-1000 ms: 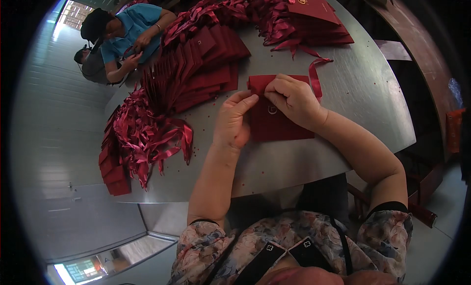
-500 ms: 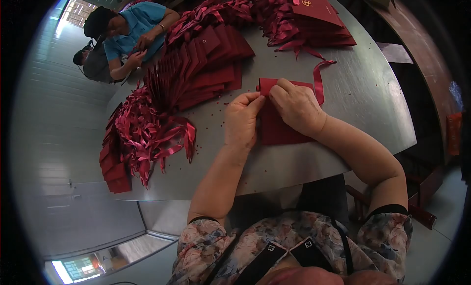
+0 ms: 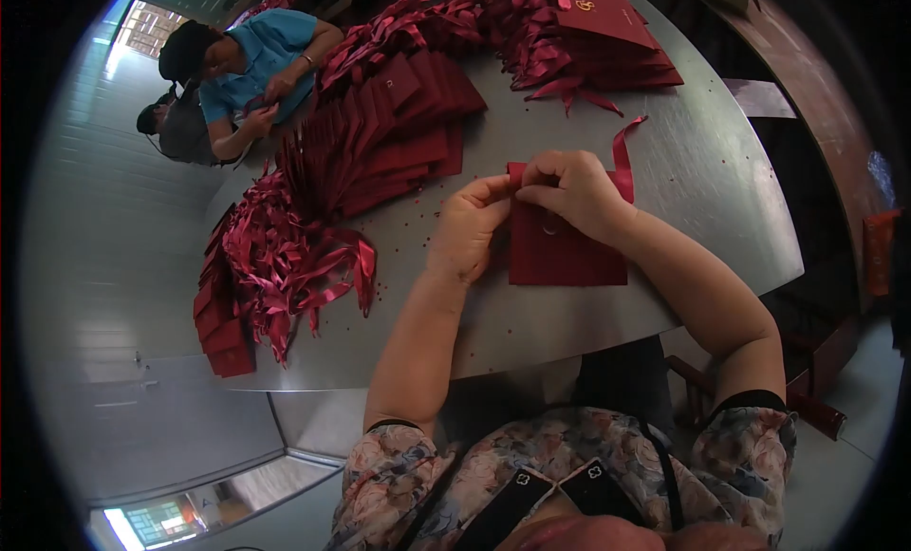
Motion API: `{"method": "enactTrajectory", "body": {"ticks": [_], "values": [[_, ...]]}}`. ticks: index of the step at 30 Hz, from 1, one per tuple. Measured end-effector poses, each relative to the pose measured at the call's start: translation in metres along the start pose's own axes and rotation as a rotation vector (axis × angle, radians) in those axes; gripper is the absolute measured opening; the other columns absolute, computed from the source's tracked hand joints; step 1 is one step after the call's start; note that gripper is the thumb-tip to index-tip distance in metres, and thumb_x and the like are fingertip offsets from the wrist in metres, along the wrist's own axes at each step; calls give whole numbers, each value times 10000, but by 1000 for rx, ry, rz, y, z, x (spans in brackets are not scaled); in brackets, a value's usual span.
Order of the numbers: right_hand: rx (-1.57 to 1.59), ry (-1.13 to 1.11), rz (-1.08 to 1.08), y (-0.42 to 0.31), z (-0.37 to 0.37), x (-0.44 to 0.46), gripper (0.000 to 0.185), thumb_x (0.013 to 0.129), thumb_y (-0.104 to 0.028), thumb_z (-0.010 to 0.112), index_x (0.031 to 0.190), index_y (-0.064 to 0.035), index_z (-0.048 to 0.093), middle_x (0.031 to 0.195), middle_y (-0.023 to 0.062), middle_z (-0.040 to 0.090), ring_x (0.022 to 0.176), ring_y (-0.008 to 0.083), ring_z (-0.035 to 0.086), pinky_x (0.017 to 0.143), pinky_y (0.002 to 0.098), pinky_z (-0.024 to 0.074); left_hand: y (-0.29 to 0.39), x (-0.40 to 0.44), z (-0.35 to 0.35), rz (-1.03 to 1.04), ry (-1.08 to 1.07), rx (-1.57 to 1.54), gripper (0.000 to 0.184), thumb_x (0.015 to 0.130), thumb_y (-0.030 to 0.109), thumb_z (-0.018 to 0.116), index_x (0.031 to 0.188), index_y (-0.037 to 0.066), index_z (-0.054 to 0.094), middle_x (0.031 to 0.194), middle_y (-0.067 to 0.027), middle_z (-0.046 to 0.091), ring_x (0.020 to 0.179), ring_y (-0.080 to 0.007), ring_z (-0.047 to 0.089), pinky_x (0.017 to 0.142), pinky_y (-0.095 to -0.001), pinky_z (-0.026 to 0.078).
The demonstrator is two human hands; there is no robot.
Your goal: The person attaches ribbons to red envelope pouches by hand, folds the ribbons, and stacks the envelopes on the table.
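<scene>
A dark red bag [image 3: 569, 252] with a small pale logo lies on the metal table [image 3: 702, 190] in front of me. My left hand [image 3: 470, 224] pinches the bag's upper left corner between thumb and fingers. Right beside it, my right hand [image 3: 574, 190] is closed at the bag's top edge, thumb and index finger pressed together near that same corner; the fingertips hide what exactly they grip. A red ribbon [image 3: 622, 148] sticks up from the bag's upper right side, behind my right hand.
Red bags [image 3: 399, 124] stand in a long row at the left, with a heap of ribbons [image 3: 285, 257] before them. Another stack of bags [image 3: 607, 48] is at the back. A person in a blue shirt [image 3: 270, 53] works across the table. Small red bits dot the tabletop.
The bag has shifted a little right and now lies flatter, with its logo partly showing again. Both hands stay at its top edge; the ribbon has changed shape.
</scene>
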State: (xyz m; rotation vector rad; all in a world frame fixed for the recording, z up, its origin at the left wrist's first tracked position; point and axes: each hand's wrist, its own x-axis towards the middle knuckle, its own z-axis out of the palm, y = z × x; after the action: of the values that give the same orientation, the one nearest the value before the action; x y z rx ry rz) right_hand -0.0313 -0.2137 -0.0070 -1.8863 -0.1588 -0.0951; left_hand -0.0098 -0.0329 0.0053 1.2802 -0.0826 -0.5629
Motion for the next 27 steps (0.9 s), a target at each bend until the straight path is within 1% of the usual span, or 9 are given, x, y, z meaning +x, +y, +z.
{"method": "enactTrajectory", "body": {"ticks": [3,10,12,14,18,20,22,23,27], "values": [[2,-24,-31,7,2,0,116,799,-87,740,857,1,692,732,137,668,638,211,630,620,328,506,0,3,-8,107,-117,246,199,940,-9,560,1115,-4,654,1031,-61,685,905,-129,638,816,-259,520],[-36,-173,83,-5,-1,-3,207,785,-98,761,936,11,668,780,113,682,742,191,673,695,338,527,12,7,-24,188,-136,904,116,905,11,591,1009,-3,640,901,-62,694,783,-106,625,686,-281,498],[-425,-148,-114,6,-1,-1,335,736,-174,805,973,4,650,849,169,693,800,318,689,751,404,534,10,10,-35,478,-136,1202,89,869,20,577,940,-29,600,848,-225,648,812,-366,652,698,-427,495],[-455,-204,-90,4,-1,2,410,701,-269,821,994,-49,636,872,171,692,877,383,662,786,458,515,16,11,-44,472,-108,1208,84,867,43,581,909,-30,588,891,-252,643,837,-439,615,701,-462,492],[-554,-199,-58,-3,-11,-3,448,702,-274,816,1052,-56,640,888,170,695,896,367,666,804,446,518,22,19,-71,306,157,1121,73,841,46,587,845,-26,601,815,-228,652,767,-404,636,681,-436,498],[-568,-206,-57,-15,-25,0,477,703,-275,813,1090,-61,635,897,169,697,898,364,669,807,442,520,20,22,-79,231,182,1062,59,868,31,583,850,-13,618,648,-101,626,552,-148,611,524,-292,476],[-476,-227,10,-27,-44,2,520,710,-268,801,1149,-64,613,896,170,698,895,367,669,815,447,517,17,25,-81,253,247,1111,62,842,40,587,845,-13,620,693,-153,637,630,-262,627,592,-356,489],[-495,-196,-123,-23,-54,4,485,713,-120,803,1141,-42,589,695,93,631,680,236,650,674,347,536,15,26,-83,270,314,1162,72,817,50,591,840,-12,622,738,-205,648,707,-376,642,660,-420,501],[-278,-239,229,-38,-102,4,358,742,-24,745,1053,-30,569,637,56,607,549,115,593,508,261,488,10,32,-91,289,391,1189,74,813,55,599,839,-7,631,736,-200,649,709,-367,647,659,-425,500]]}}
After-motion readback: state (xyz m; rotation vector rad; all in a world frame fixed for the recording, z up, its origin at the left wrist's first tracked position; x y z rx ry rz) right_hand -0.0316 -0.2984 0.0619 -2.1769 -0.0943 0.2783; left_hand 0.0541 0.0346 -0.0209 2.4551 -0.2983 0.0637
